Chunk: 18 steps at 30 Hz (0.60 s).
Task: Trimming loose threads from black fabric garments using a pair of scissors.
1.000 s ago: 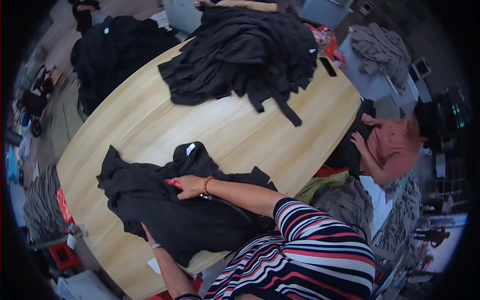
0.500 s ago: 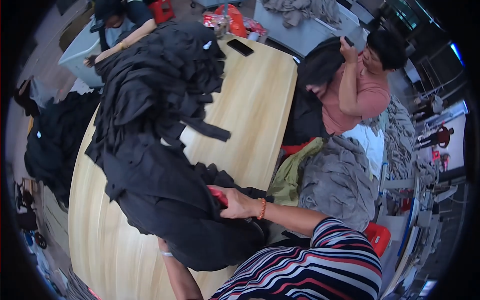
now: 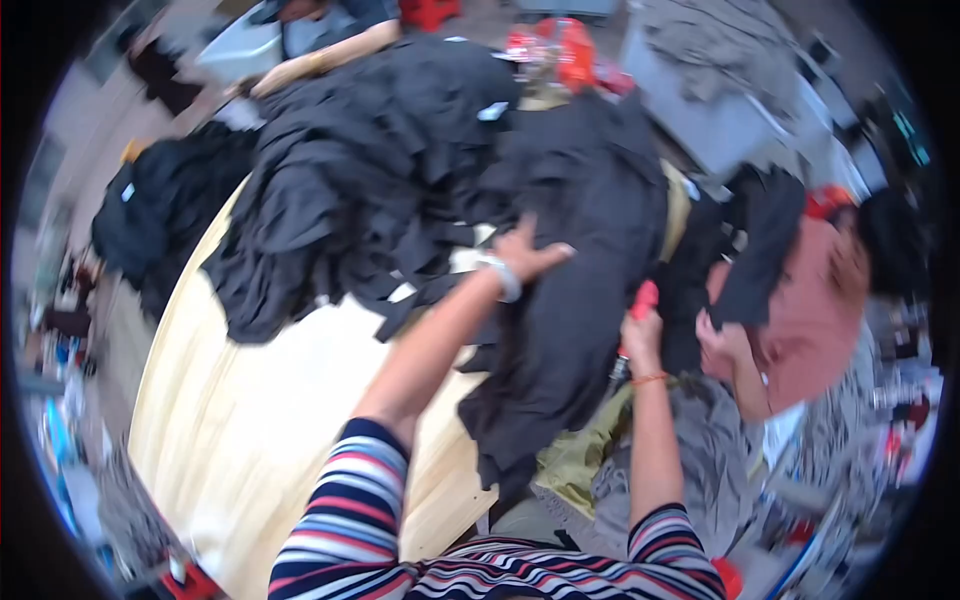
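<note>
A dark grey garment lies stretched over the right side of the table. On top of it rests my left hand, its fingers spread and a pale band round the wrist. Beside the garment's right edge, my right hand is closed round a red-handled tool. A bit of metal shows below that fist, but blur hides what kind of tool it is. A big heap of dark garments lies to the left of the spread one, with white tags among the folds.
The pale wooden table curves round on the left. Close on the right, a person in a pink shirt handles a dark garment. Another person's arm reaches to the heap's far side. Grey cloth is piled at the table's right.
The garment bunched in front of me now lies spread further right and away. My left hand came from underneath onto it; my right hand moved right with the red-handled tool. The view shifted.
</note>
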Motion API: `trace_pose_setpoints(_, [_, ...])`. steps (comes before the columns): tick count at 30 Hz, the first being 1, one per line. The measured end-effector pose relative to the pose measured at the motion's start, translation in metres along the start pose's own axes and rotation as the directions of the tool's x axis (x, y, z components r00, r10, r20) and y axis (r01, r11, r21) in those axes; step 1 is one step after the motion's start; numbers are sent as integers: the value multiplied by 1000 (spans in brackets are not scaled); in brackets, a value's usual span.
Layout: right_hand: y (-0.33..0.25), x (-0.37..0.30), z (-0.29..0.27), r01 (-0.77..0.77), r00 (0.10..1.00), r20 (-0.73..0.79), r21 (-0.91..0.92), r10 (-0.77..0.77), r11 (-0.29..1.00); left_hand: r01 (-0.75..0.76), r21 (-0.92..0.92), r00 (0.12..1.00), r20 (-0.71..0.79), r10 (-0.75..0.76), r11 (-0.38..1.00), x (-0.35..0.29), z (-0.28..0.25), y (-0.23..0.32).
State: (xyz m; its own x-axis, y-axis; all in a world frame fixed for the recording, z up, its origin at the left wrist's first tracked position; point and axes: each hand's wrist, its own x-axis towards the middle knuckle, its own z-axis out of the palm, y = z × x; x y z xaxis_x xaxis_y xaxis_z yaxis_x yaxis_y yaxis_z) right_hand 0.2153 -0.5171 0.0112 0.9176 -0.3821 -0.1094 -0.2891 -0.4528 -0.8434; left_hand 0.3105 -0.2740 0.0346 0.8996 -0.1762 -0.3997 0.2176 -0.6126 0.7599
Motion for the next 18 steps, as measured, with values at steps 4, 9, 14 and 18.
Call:
trace_pose_setpoints(4, [85, 51, 0, -59, 992, -120, -120, 45, 991, -86, 167, 946, -295, 133, 982, 29, 73, -47])
trace_pose_setpoints(9, [120, 37, -34, 168, 985, 42, -86, -165, 982, -243, 510, 642, -553, 531, 825, -34, -22, -81])
trace_pose_setpoints(14, [-11, -41, -48, 95, 989, 117, -25, -92, 995, 289, 530, 321, -838, 440, 798, -79, -196, -155])
trace_pose_setpoints(18, [-54, -62, -34, 218, 931, 311, -57, -190, 974, 440, 494, 596, -785, 168, 750, -66, -277, -203])
